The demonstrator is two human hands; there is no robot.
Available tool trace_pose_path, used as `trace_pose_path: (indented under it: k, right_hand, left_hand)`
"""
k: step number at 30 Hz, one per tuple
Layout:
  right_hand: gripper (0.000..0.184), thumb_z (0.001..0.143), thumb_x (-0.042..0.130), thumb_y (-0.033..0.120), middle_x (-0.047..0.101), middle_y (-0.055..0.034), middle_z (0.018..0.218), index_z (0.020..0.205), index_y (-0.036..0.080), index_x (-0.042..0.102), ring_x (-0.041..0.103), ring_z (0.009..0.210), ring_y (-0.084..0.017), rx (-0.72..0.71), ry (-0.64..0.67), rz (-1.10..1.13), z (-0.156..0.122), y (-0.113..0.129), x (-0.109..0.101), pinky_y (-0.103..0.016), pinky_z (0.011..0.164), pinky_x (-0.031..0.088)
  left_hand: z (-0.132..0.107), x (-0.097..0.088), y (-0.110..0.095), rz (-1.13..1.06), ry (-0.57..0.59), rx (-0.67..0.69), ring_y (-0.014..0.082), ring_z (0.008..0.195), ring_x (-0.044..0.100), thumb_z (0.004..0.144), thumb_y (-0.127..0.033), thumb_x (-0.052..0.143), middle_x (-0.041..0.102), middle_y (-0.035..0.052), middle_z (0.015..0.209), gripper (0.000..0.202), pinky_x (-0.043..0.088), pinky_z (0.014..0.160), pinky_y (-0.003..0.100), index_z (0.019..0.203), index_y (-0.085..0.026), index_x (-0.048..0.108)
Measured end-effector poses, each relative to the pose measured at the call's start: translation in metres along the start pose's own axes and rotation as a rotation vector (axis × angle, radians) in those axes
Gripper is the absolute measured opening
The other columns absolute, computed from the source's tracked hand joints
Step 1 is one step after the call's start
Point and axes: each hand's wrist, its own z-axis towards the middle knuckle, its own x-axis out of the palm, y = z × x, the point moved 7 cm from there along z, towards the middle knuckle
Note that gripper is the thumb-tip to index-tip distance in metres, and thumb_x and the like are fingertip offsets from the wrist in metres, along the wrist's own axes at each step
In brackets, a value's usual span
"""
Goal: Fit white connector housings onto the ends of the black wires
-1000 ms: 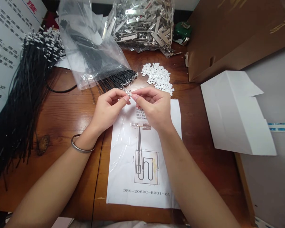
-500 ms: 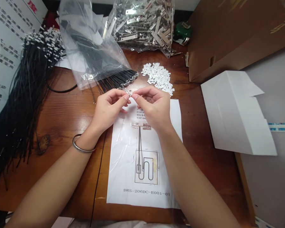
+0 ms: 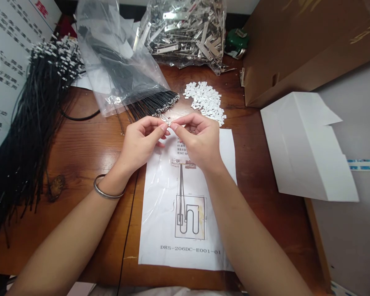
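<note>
My left hand [image 3: 142,142] and my right hand [image 3: 195,139] meet fingertip to fingertip above the top of a printed drawing sheet [image 3: 188,230]. Between the pinched fingers sits a small metal wire end [image 3: 167,121]; a thin black wire [image 3: 128,230] runs from under my left hand down to the table's front edge. Whether my right fingers also hold a white piece is hidden. A metal bangle [image 3: 106,191] circles my left wrist. Just beyond the hands lie a bundle of black wires with metal tips [image 3: 154,105] and a pile of small white plastic housings [image 3: 206,100].
A clear bag [image 3: 120,61] covers the wire bundle; a bag of metal strips [image 3: 188,33] stands behind. A large mass of black wires with white ends [image 3: 27,123] fills the left. A brown cardboard box [image 3: 302,45] and folded white box [image 3: 308,148] are right.
Both hands have stayed pinched together at the same spot; the fingers shifted only slightly.
</note>
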Motion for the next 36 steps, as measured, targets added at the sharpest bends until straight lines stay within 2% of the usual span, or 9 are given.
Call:
trace_pose_path:
  k: [10,22,36]
  right_hand:
    - [0.005,0.076,0.071,0.019,0.054,0.0042,0.053,0.07,0.02,0.07,0.042,0.048,-0.009,0.001,0.01,-0.03,0.0002,0.0002,0.0,-0.024,0.045,0.032]
    - [0.005,0.077,0.07,0.018,0.057,0.0035,0.056,0.072,0.019,0.07,0.046,0.05,-0.009,0.011,0.03,-0.016,0.0008,-0.0039,0.0016,-0.025,0.048,0.035]
    - [0.007,0.077,0.071,0.014,0.055,0.004,0.055,0.071,0.017,0.069,0.045,0.049,-0.008,0.083,0.052,0.009,0.0008,-0.0051,0.0044,-0.025,0.048,0.032]
  left_hand:
    - [0.0,0.0007,-0.0006,0.021,0.017,0.01,0.0148,0.067,0.067,0.073,-0.041,0.083,0.068,0.0028,0.069,0.03,0.056,0.052,0.023,0.076,-0.017,0.066]
    - [0.0007,-0.0003,0.0025,0.002,0.023,0.01,0.0134,0.066,0.065,0.076,-0.029,0.079,0.068,0.0024,0.069,0.017,0.056,0.052,0.021,0.075,-0.016,0.067]
    - [0.0004,-0.0006,0.0024,0.033,0.03,0.014,0.0132,0.066,0.065,0.078,-0.027,0.075,0.067,0.0022,0.069,0.014,0.057,0.052,0.02,0.076,-0.016,0.067]
